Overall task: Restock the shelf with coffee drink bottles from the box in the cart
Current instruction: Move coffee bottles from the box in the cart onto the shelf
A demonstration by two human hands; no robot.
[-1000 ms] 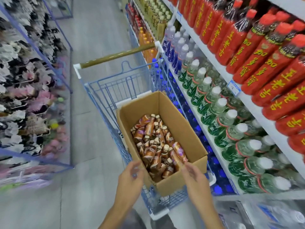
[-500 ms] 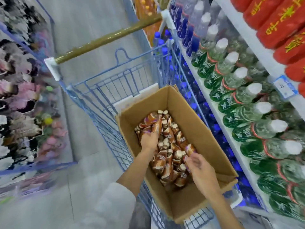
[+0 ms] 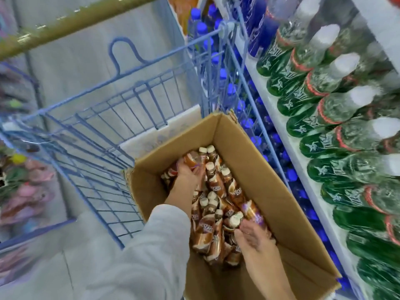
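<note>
An open cardboard box (image 3: 279, 191) stands in the blue wire cart (image 3: 121, 118). Several brown coffee drink bottles (image 3: 216, 185) with cream caps lie heaped in it. My left hand (image 3: 190, 174) reaches deep into the far part of the heap, its fingers curled round a brown bottle (image 3: 191, 161). My right hand (image 3: 255, 237) lies on the near right of the heap, fingers closing on a bottle with a purple label (image 3: 252, 212). The frame is blurred, so both grips are hard to judge.
The shelf (image 3: 287, 135) runs along the right, close to the cart, packed with green-labelled clear bottles (image 3: 324, 92). Blue-capped bottles (image 3: 229, 89) fill the level below. The cart's brown handle bar (image 3: 71, 22) crosses the top left. A rack of pink goods (image 3: 21, 187) stands left.
The view has tilted down and closer to the box. My left hand has reached farther into the heap; my right hand has settled lower on the near bottles.
</note>
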